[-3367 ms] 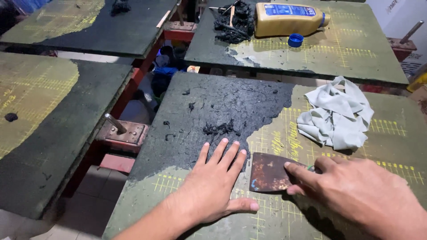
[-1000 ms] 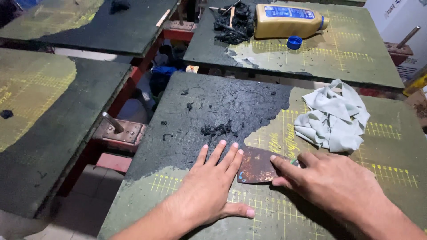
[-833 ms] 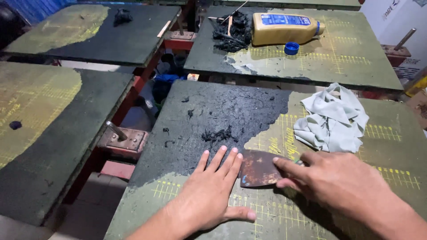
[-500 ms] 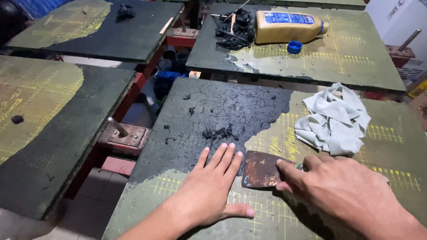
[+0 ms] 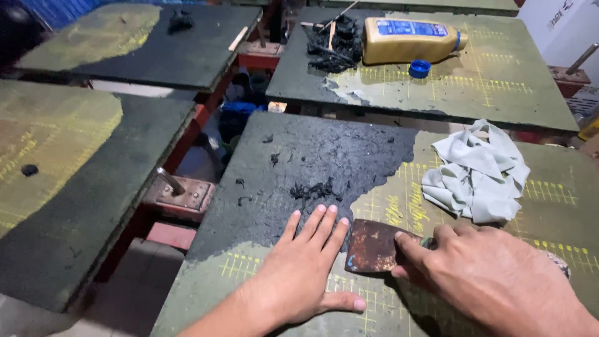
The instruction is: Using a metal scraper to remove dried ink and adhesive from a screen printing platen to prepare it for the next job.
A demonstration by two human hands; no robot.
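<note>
My right hand (image 5: 493,281) grips a rusty flat scraper (image 5: 373,246), its blade lying on a green board (image 5: 561,206) marked with a yellow grid. My left hand (image 5: 299,271) rests flat on the same board, fingers spread, just left of the blade. Ahead of my fingers lies a small heap of black scraped residue (image 5: 312,189) on the board's dark coated area (image 5: 324,156).
A crumpled pale cloth (image 5: 477,175) lies on the board's right side. The far board carries a yellow bottle on its side (image 5: 409,40), a blue cap (image 5: 419,67) and a black residue pile (image 5: 331,43). Dark boards (image 5: 81,156) stand left, beyond a gap with a red metal frame (image 5: 181,196).
The scraper and my right hand slid a little left and back along the board. My left hand has stayed flat in place. The view shifted slightly.
</note>
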